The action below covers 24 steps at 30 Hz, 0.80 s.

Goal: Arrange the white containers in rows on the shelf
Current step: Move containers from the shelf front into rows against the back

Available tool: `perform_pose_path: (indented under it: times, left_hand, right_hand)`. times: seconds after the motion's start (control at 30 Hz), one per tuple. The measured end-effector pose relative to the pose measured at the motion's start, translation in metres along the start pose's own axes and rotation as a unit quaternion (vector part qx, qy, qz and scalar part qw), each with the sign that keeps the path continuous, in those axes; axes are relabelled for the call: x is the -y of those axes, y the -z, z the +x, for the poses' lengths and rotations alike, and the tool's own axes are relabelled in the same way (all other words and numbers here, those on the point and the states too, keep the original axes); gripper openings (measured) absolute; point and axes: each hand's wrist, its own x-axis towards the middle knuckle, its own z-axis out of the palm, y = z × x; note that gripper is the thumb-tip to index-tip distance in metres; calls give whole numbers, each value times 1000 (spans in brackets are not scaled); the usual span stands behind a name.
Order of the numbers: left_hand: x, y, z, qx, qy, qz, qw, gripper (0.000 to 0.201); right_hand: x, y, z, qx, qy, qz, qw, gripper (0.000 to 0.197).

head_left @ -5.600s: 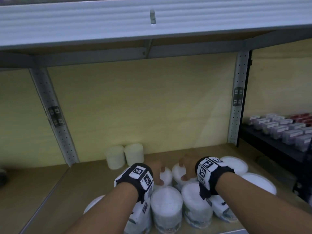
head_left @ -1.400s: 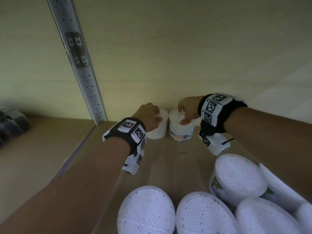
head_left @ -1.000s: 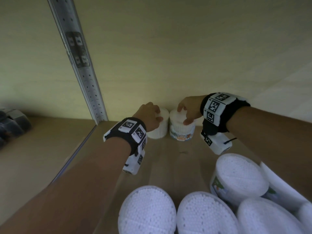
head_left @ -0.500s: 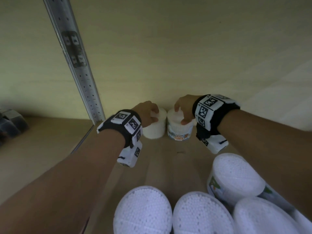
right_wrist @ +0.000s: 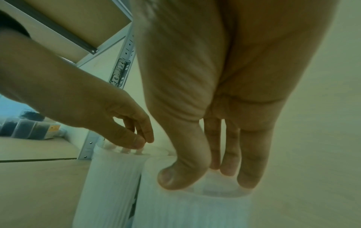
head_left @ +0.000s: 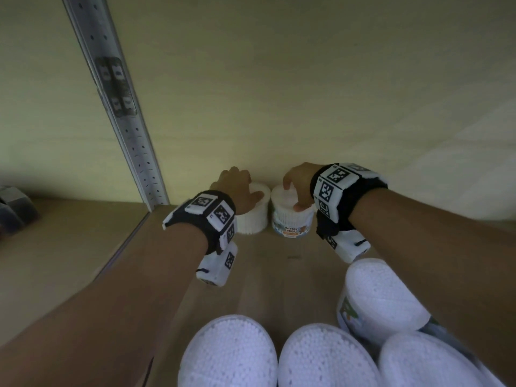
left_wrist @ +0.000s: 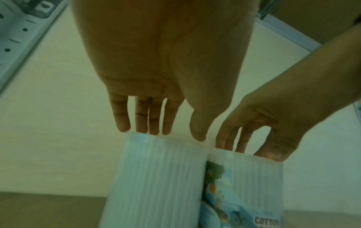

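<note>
Fingertips of both my hands sit on the lids of two white containers at the back of the shelf. My left hand arches over the plain container, fingers nearly straight and only lightly spread, tips touching the lid rim; from the left wrist view it looks more like resting than gripping. My right hand curls over the labelled container, thumb on the near edge of the lid and fingers on the far part, a loose pinching grip from above.

Both containers stand upright, long axes vertical, sides touching or almost so; I cannot tell which. They lie close to the back wall, at 12 o'clock from my wrists, just right of the perforated upright.

What the next move turns on, I judge, is the stock behind my hands: the unsorted containers crowd the front edge at 5 to 6 o'clock, under and right of my right forearm. My right hand is nearer to them, so it would pull straight back for the next one, while the row extends toward 3 o'clock along the wall.
</note>
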Motion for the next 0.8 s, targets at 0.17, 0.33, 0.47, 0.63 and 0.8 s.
perform_pose_path:
  times: [0.17, 0.33, 0.47, 0.63, 0.8]
  left_hand:
    - [-4, -6, 1, -3, 10, 49, 999, 62]
    - [0, 2, 4, 42, -20, 33, 998, 58]
    - [3, 12, 4, 89, -51, 10, 995, 52]
    - [1, 19, -2, 92, -61, -37, 993, 49]
    - [4, 2, -1, 0, -22, -13, 1000, 48]
  right_hand:
    - [-5, -3, 3, -6, 2, 26, 1000, 56]
    - [-6, -2, 1, -8, 11, 32, 999, 56]
    - [-7, -1, 1, -5, 15, 30, 999, 55]
    - [-7, 0, 1, 7, 10, 35, 999, 56]
    - [-6, 2, -2, 5, 8, 46, 999, 55]
